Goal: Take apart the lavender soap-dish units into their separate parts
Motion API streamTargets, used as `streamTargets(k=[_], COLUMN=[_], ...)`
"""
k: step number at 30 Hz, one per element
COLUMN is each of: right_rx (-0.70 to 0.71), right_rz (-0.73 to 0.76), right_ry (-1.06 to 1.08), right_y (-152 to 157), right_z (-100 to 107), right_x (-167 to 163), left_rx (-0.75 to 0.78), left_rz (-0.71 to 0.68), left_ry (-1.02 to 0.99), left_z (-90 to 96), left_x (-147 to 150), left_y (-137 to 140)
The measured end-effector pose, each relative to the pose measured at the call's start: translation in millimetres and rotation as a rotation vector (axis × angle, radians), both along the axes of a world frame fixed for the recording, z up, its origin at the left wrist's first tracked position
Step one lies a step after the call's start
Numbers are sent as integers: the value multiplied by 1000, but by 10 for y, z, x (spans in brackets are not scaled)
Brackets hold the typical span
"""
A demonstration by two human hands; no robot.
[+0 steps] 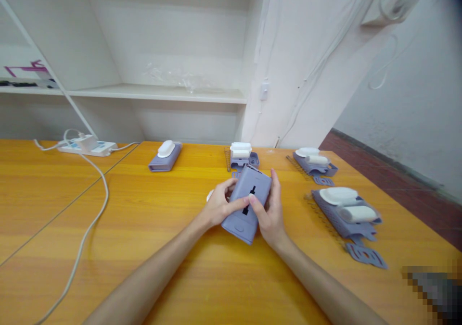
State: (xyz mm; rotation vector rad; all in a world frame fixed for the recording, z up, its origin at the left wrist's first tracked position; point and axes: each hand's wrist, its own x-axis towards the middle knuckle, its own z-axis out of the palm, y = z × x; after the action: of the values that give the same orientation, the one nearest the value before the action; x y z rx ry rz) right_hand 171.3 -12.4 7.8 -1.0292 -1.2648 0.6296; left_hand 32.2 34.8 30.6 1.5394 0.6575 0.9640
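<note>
A purple plastic case (240,219), boxy with a black marking down its middle, is held tilted above the table. Gripping its left side is my left hand (221,202), thumb laid across the front. On the opposite side my right hand (269,214) is closed around the edge, its thumb tip meeting the left one near the marking. Part of a white object (209,196) peeks out behind my left hand. Just beyond the case lies an opened purple housing (254,159) with white parts (240,148) on it and a coil spring (227,159) beside it.
A closed purple case (164,162) with a white oval top stands back left. More opened housings (339,214) with white rollers, springs and flat purple plates (366,255) lie at right. A power strip (86,146) and its white cable (103,200) occupy the left. Shelves (159,93) rise behind.
</note>
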Motion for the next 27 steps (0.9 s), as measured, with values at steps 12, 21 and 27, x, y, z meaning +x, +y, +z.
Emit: streamTargets(k=[12, 21, 27], right_rx=[-247, -291, -300], right_rz=[391, 415, 398], right_ry=[186, 249, 238], right_y=[-40, 25, 20], right_z=[-7, -11, -18], right_x=[-125, -102, -102], left_rx=[108, 227, 273], left_rz=[402, 541, 553], left_ry=[-204, -163, -156], left_z=[-3, 22, 70], left_x=[-23, -14, 13], left_y=[69, 76, 32])
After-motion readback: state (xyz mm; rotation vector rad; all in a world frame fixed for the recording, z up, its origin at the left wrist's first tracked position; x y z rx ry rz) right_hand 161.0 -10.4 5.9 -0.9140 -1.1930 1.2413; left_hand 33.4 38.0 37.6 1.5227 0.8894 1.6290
